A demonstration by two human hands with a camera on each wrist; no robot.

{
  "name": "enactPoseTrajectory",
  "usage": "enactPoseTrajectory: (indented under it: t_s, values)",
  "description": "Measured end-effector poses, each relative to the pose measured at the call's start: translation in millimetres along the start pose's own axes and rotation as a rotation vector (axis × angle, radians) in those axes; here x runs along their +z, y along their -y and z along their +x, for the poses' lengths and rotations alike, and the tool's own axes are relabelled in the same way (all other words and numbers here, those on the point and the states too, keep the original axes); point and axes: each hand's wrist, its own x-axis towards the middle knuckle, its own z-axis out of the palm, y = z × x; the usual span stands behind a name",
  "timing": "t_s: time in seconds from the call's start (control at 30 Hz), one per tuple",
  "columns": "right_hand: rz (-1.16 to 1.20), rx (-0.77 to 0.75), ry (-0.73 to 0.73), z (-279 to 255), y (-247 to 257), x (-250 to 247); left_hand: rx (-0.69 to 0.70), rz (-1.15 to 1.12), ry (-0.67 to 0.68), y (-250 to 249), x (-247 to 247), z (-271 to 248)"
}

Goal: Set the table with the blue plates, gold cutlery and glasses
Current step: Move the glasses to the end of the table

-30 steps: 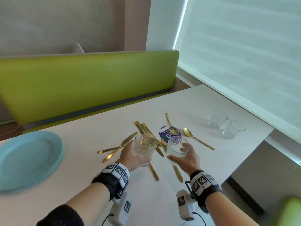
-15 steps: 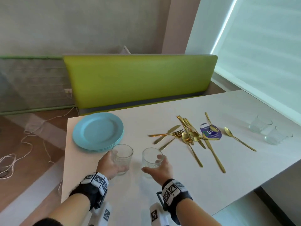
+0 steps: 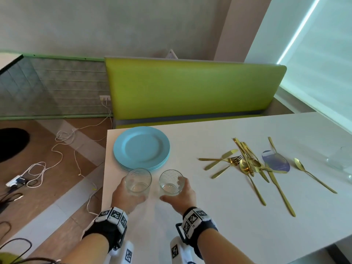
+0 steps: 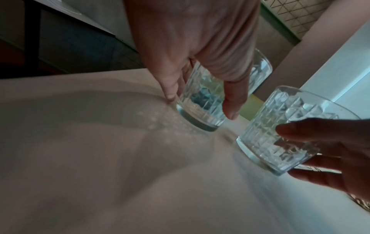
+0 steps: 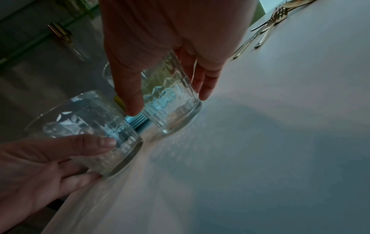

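On the white table (image 3: 219,216) I hold two clear patterned glasses side by side, just in front of the stack of blue plates (image 3: 142,147). My left hand (image 3: 127,195) grips the left glass (image 3: 138,182) and my right hand (image 3: 182,196) grips the right glass (image 3: 171,181). In the left wrist view my left hand (image 4: 200,105) wraps its glass (image 4: 202,121) low at the tabletop. The right hand (image 5: 169,102) wraps its glass (image 5: 176,121) the same way. I cannot tell whether the bases touch the table. Gold cutlery (image 3: 247,164) lies in a loose pile to the right.
Two more glasses (image 3: 341,162) stand blurred at the right edge of the frame. A round purple card (image 3: 276,161) lies under the cutlery. A green bench back (image 3: 190,88) runs along the far side. Cables (image 3: 57,149) trail on the floor left of the table edge.
Both hands carried their glasses from above the cutlery pile leftward to the near-left part of the table, in front of the plates. The head view swung left with them.
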Motion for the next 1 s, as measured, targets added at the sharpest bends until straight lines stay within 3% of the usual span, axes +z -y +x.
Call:
enactPoseTrajectory:
  t_s: [0.7,0.9,1.0]
  values:
    - [0.018,0.035,0.131,29,26,14,-0.08,-0.012,-0.056,5,1,24]
    - [0.02,0.06,0.192,34,22,8,0.028,0.002,-0.126,-6,1,9]
    - [0.012,0.065,0.179,34,23,-5,0.204,0.055,-0.266,-16,-2,-1]
